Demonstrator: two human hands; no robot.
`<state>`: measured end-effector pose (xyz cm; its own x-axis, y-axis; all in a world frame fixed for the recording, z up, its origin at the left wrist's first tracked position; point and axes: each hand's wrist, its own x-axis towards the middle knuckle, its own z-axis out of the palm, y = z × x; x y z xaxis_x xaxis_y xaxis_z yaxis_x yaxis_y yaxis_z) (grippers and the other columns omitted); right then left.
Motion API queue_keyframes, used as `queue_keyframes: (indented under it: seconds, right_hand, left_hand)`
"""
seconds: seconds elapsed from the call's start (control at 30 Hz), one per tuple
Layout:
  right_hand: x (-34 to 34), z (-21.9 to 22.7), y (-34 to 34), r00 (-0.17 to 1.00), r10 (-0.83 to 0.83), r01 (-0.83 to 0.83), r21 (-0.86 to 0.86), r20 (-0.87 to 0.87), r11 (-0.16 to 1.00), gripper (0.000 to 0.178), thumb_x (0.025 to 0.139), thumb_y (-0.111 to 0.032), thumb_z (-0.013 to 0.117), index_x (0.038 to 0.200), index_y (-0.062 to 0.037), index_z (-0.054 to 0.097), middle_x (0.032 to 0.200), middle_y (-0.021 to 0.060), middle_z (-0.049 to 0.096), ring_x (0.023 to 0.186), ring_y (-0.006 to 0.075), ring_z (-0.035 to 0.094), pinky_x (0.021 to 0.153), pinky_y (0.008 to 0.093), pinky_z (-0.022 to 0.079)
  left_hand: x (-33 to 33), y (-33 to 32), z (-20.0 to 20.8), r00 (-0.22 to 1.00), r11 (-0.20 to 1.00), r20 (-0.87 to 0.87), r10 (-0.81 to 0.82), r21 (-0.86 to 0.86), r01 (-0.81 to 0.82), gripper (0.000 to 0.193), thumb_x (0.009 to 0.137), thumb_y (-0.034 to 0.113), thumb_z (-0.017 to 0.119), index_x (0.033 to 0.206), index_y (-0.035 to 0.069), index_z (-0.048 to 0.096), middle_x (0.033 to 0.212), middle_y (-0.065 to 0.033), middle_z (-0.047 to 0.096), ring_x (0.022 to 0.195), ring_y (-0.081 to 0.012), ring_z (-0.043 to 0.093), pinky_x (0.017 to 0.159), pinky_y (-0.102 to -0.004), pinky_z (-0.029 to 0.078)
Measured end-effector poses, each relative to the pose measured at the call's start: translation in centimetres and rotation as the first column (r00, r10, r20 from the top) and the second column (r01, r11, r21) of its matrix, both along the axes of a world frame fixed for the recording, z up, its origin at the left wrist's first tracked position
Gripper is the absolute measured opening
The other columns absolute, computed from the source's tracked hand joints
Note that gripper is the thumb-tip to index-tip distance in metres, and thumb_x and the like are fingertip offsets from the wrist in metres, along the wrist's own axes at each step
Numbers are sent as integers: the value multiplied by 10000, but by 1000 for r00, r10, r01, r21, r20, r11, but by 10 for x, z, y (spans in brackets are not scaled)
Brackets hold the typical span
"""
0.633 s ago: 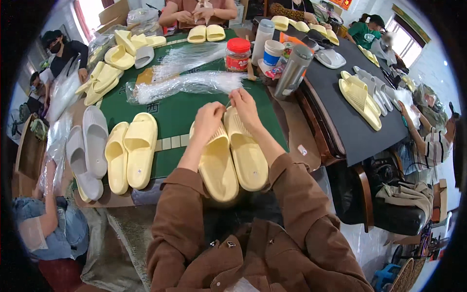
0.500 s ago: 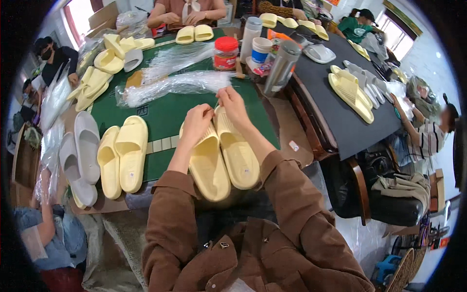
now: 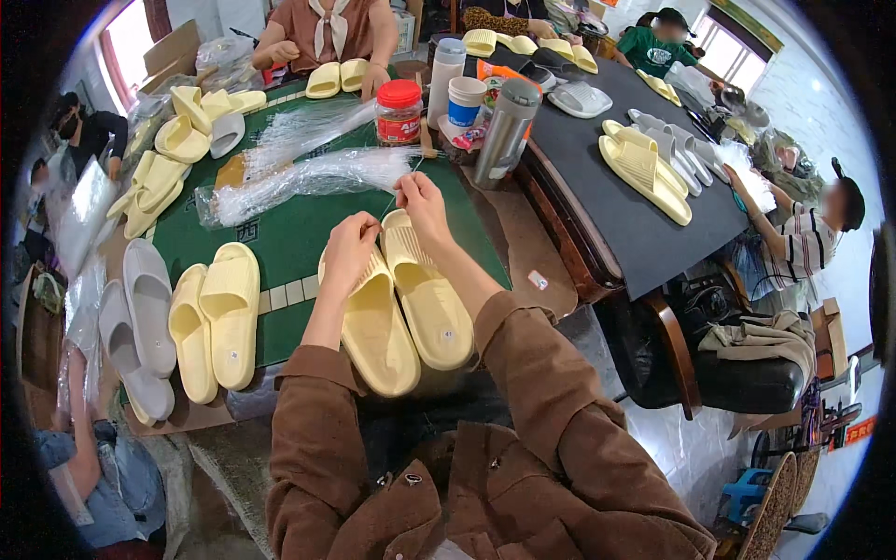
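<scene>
A pair of yellow slide slippers (image 3: 381, 338) stands in front of me at the table's near edge, toes pointing away. Over the toe of the left slipper, my left hand (image 3: 349, 250) is closed in a pinch. My right hand (image 3: 425, 207) pinches a thin plastic tie (image 3: 418, 162) above the right slipper's toe; its end sticks up past my fingers. Part of the strand also shows between both hands. My hands hide the toe ends. Beyond them lies a bundle of clear plastic ties (image 3: 308, 179) in a bag.
Left of me stand another yellow pair (image 3: 231, 313) and grey slippers (image 3: 149, 308). A red-lidded jar (image 3: 399, 114), a paper cup (image 3: 464, 101) and a steel flask (image 3: 507, 135) stand at the back right. Co-workers sit around the tables; more slippers lie on the black table (image 3: 597, 205).
The view has shifted, so the table things sit further left. My hands stay at the slippers' toes, and the tie's end now shows above my right hand. The person opposite has reached toward the jar.
</scene>
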<state>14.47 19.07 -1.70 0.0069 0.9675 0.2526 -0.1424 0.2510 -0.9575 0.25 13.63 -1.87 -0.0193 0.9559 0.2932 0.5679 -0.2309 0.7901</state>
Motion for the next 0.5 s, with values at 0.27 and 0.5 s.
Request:
queue_keyframes:
  seconds: [0.27, 0.5]
  right_hand:
    - [-13, -3, -3, 944, 209, -233, 69, 254, 970, 228, 938, -221, 504, 876, -47, 638, 728, 9, 584, 690, 115, 547, 650, 256, 458]
    - [17, 0, 12, 956, -129, 102, -112, -262, 988, 242, 970, -232, 448, 889, -52, 588, 750, 30, 632, 623, 89, 526, 558, 249, 402]
  left_hand:
    - [-7, -10, 5, 996, 987, 48, 76, 141, -82, 130, 865, 64, 535, 929, 3, 631, 860, -168, 645, 781, -270, 637, 717, -351, 485]
    - [3, 2, 1, 1000, 1000, -28, 9, 24, -8, 116, 892, 48, 537, 941, -17, 619, 770, -89, 585, 656, -152, 502, 627, -302, 422]
